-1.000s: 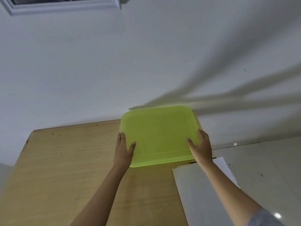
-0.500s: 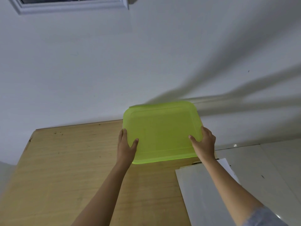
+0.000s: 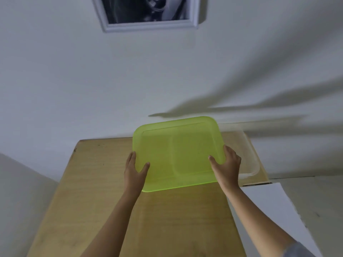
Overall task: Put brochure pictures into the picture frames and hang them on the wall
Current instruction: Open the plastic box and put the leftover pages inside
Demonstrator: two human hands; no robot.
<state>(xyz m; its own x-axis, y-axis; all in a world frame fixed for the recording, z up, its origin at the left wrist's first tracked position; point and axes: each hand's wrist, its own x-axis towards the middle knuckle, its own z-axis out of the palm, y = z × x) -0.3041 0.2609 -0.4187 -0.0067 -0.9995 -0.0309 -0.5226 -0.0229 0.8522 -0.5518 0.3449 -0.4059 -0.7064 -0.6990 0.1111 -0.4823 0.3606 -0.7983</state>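
Above the desk's (image 3: 89,191) far right corner, both hands hold a green lid (image 3: 176,153) level, its long side running left to right: the left hand (image 3: 134,172) is closed on its near left edge, the right hand (image 3: 227,167) on its right edge, arms stretched forward. Under and just right of the lid sits a clear box (image 3: 249,154). A framed picture (image 3: 148,13) already hangs on the wall straight ahead, high above the hands; white sheets (image 3: 274,208) lie off the desk's right edge, nearer the right hand.
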